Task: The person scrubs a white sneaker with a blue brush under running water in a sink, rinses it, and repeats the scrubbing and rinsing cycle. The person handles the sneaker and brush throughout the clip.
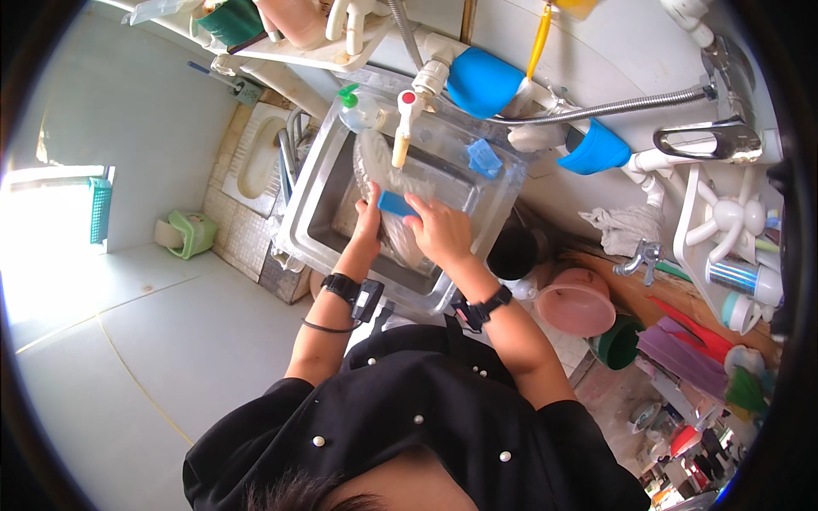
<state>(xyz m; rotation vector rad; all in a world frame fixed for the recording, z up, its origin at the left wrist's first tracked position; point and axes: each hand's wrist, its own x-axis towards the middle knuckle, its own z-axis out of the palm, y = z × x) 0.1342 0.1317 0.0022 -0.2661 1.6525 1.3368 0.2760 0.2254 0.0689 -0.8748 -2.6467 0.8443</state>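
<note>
Over the stainless steel sink [294, 233], my left hand [367, 223] grips the near left edge of a pale, elongated item [370, 160]. Its ribbed surface looks shoe-like, but I cannot tell exactly what it is. My right hand [442, 231] holds a blue block [396, 204], possibly a brush, against or just above the item's middle. Its underside is hidden. Above the basin is a white plastic tap [407, 118] with a red dot. A clear pump bottle [361, 114] with a green top stands at the sink's back left corner.
A blue sponge or cloth [484, 158] lies on the sink's right rim. Along the back wall run pipes and a flexible metal hose [607, 112]. A pink basin [578, 301] and a dark green bucket [617, 342] stand to the right. A squat toilet [259, 153] is at left.
</note>
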